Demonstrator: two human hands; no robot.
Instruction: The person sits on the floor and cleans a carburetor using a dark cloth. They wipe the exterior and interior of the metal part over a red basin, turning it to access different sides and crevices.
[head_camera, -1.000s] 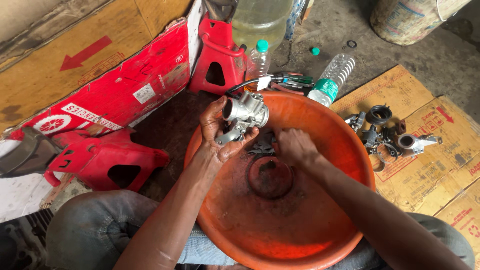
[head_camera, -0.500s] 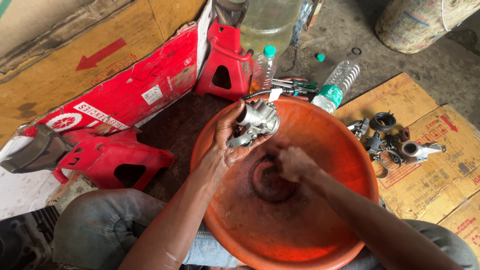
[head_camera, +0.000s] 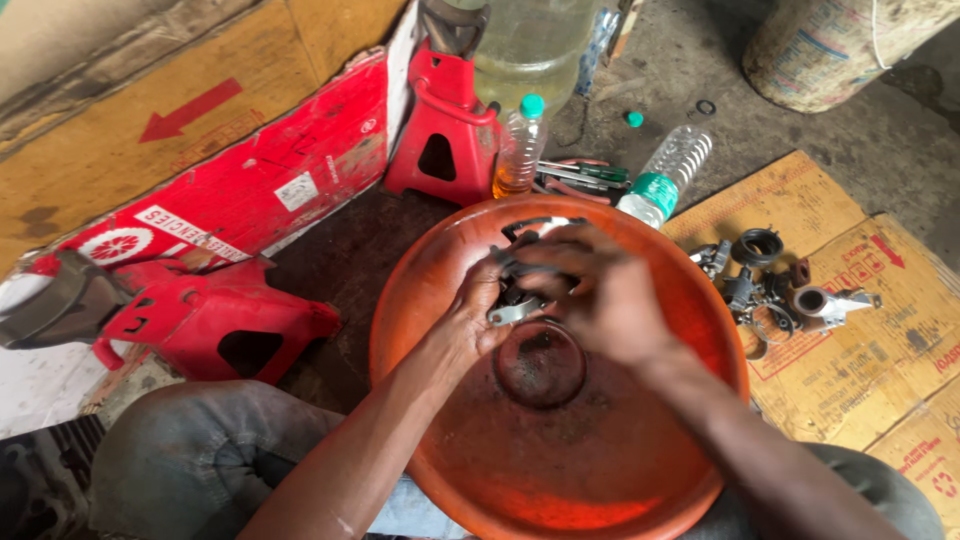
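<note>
Both hands meet over the orange basin (head_camera: 640, 470), at the centre of the view. The left hand (head_camera: 478, 310) cups a small grey metal engine part (head_camera: 515, 305) from below, fingers curled around it. The right hand (head_camera: 605, 295) lies over the top of the same part, fingers closed down on it, so most of the part is hidden; only a bright lug and some dark linkage show between the 2 hands. The part sits just above the basin's dark round centre (head_camera: 540, 362).

What could go wrong: the basin's inside looks wet and grimy, and the hands look oily, so the part may slip and drop onto the basin floor. Any small loose piece coming off it could fall into the dark residue and be hard to find. With the right hand covering the part, a finger could also get pinched by the linkage.

At 3 o'clock, on flattened brown cardboard (head_camera: 880, 330), lies a cluster of dark metal parts and rings (head_camera: 775, 285). At 12 o'clock stand a small bottle of amber liquid (head_camera: 518, 150) and a clear plastic bottle (head_camera: 665, 175), with some hand tools (head_camera: 575, 178) between them. A red stand (head_camera: 445, 130) rises at 11 o'clock, and red body panels (head_camera: 215, 315) lie at 9 o'clock. The floor is rough, stained concrete (head_camera: 680, 60), a cramped workshop corner.
</note>
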